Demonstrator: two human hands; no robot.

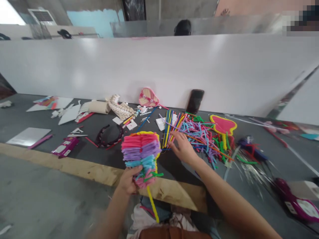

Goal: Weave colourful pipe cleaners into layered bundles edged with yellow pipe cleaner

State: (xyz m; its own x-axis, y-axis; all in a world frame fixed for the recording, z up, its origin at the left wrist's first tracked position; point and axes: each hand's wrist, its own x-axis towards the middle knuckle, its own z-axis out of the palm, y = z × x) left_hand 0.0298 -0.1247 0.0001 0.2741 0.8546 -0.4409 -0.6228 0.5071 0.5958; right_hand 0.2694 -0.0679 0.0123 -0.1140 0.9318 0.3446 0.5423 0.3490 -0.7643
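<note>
A single camera, worn on the person's head, gives the one view; it faces forward toward 12 o'clock and tips down over the work table. It sits above the table's near edge, close enough that the lap shows at 6 o'clock and both forearms run in from below. The left hand appears near 7 o'clock of centre, the right hand between 4 and 5. The white partition spans 12 o'clock, with a farther wall above it at 11. Toward 4 o'clock the picture smears, so depth there is hard to judge.
</note>
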